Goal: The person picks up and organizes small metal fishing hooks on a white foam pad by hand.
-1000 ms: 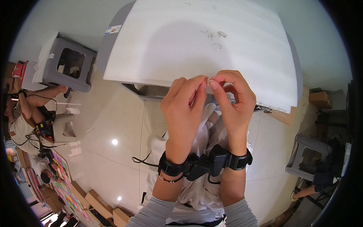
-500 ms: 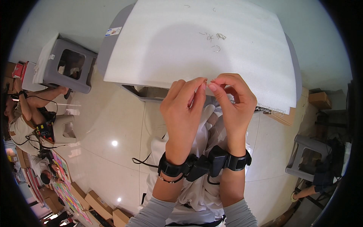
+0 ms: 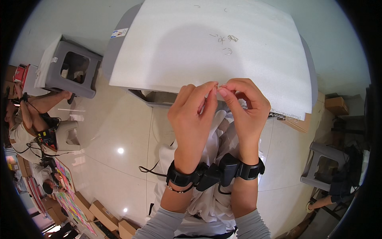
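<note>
My left hand (image 3: 192, 115) and my right hand (image 3: 250, 113) meet above the near edge of a table covered by a white foam sheet (image 3: 179, 59). Each pinches with thumb and forefinger, and the fingertips almost touch. Between them is a tiny thin wire piece (image 3: 219, 86), mostly hidden by the fingers; its exact kind is too small to tell. Farther back on the sheet lies a small tangle of thin wire pieces (image 3: 232, 38), with a few loose curved ones (image 3: 227, 51) around it. A row of small wire pieces (image 3: 292, 117) lines the sheet's near right edge.
A grey stool (image 3: 73, 67) stands left of the table, another grey stool (image 3: 324, 165) at the right. A seated person (image 3: 28, 127) is at the far left. Cardboard boxes (image 3: 104, 215) line the lower left; a small box (image 3: 336, 105) sits at the right.
The right fingertips have shifted very slightly down and toward the left ones. Both hands keep their pinch; the wire pieces on the sheet have not moved.
</note>
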The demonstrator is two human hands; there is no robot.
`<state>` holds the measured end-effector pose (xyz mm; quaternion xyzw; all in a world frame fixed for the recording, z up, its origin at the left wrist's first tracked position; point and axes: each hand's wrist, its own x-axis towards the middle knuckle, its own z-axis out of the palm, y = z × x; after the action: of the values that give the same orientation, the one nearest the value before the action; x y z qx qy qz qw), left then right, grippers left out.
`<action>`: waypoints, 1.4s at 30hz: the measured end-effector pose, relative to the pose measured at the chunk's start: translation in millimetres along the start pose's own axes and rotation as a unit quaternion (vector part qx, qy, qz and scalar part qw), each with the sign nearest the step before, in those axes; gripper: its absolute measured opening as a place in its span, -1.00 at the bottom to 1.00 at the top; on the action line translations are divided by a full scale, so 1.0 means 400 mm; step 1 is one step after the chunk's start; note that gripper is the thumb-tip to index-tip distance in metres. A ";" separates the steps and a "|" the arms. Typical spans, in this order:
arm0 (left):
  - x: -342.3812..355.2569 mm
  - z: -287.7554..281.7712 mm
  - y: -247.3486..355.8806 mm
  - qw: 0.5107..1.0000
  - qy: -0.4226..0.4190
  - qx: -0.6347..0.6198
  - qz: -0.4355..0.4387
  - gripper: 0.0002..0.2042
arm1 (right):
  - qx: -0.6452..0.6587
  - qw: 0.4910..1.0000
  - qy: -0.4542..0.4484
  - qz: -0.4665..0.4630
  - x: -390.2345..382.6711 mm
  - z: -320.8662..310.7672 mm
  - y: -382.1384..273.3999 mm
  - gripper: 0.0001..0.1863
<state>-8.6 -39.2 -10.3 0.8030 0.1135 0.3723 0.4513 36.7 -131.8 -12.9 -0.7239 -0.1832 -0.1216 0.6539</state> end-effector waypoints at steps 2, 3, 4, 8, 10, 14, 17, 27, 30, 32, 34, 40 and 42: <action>-0.002 -0.001 0.002 1.000 0.000 -0.001 -0.001 -0.85 | -0.010 1.000 -0.002 -0.010 -0.001 -0.002 -0.001 -0.92; -0.002 -0.001 0.002 1.000 0.002 -0.001 0.000 -0.86 | -0.016 1.000 -0.003 -0.016 -0.001 -0.002 -0.002 -0.92; -0.001 -0.001 0.002 1.000 0.004 -0.001 0.002 -0.86 | -0.017 1.000 -0.003 -0.022 -0.001 -0.002 -0.002 -0.92; -0.003 0.001 0.002 1.000 0.012 -0.012 0.006 -0.87 | -0.011 0.999 -0.002 -0.040 -0.002 -0.003 -0.001 -0.92; -0.005 0.003 0.001 1.000 0.014 -0.019 0.005 -0.88 | -0.006 0.999 -0.001 -0.047 -0.002 -0.002 0.000 -0.91; -0.006 0.005 0.001 1.000 0.021 -0.020 -0.002 -0.85 | -0.010 0.998 0.003 -0.060 -0.003 -0.003 0.001 -0.90; -0.009 0.005 0.002 0.999 0.028 -0.021 -0.003 -0.85 | -0.013 0.998 0.002 -0.066 -0.004 -0.004 0.002 -0.90; 0.001 -0.027 -0.005 0.988 0.039 -0.089 -0.123 -0.91 | 0.056 0.996 0.072 -0.025 -0.004 -0.029 0.001 -0.90; 0.000 -0.013 0.002 0.994 -0.004 -0.084 -0.071 -0.91 | 0.029 0.998 0.048 -0.026 -0.004 -0.030 0.004 -0.91; -0.002 -0.005 0.009 0.992 0.000 -0.092 -0.088 -0.90 | 0.029 0.998 0.046 -0.017 -0.003 -0.031 0.005 -0.92; -0.002 -0.007 0.014 0.990 -0.004 -0.096 -0.102 -0.90 | 0.033 0.998 0.045 -0.007 -0.003 -0.028 0.005 -0.91; -0.002 -0.003 0.018 0.990 -0.008 -0.102 -0.095 -0.89 | 0.040 0.998 0.041 0.002 -0.001 -0.023 0.003 -0.92; -0.003 -0.003 0.016 0.991 -0.008 -0.096 -0.090 -0.88 | 0.046 0.998 0.040 0.006 -0.002 -0.024 0.003 -0.92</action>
<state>-11.0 -42.7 -5.3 0.7455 0.1454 0.3332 0.5587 37.3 -141.6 -13.1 -0.6885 -0.1577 -0.1378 0.6944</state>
